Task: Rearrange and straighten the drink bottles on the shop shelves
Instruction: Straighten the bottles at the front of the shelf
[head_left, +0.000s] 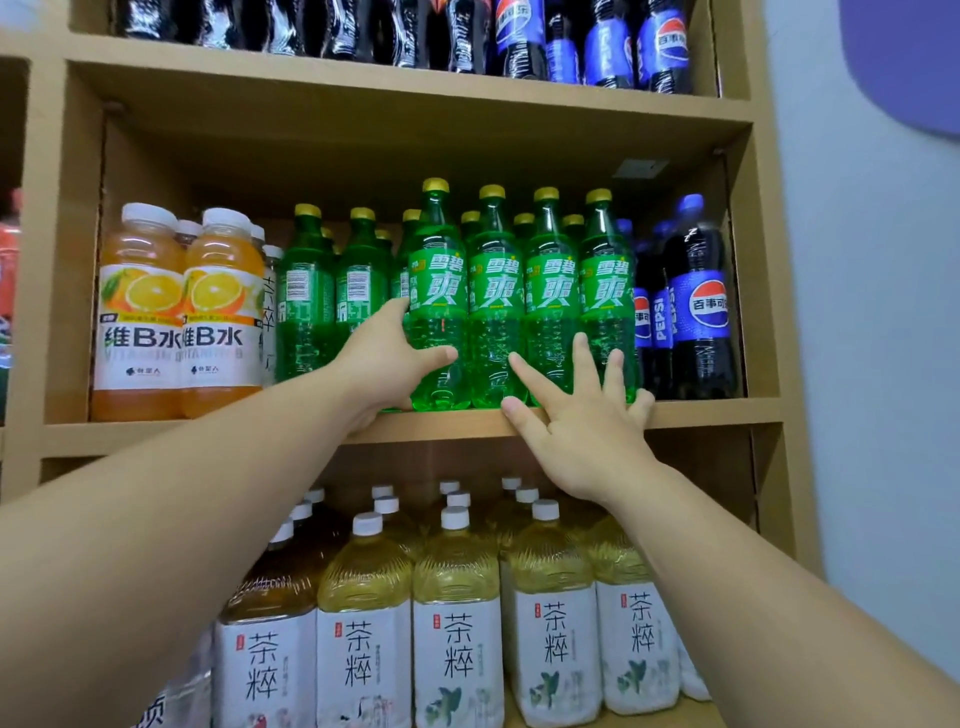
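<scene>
Left hand (389, 358) is gripping the front green bottle (437, 291) on the middle shelf (457, 423), thumb lying across its front, fingers curling round its left side. Right hand (576, 421) is lying released, straight spread fingers (584, 364) touching the lower fronts of the 3 neighbouring green bottles (550, 291). Cola bottles (698, 312) are standing just right of the little finger.

Glossy translucent green plastic bottles (493, 312), matt yellow caps (435, 185), smooth matt wood-look shelf (260, 431)
</scene>
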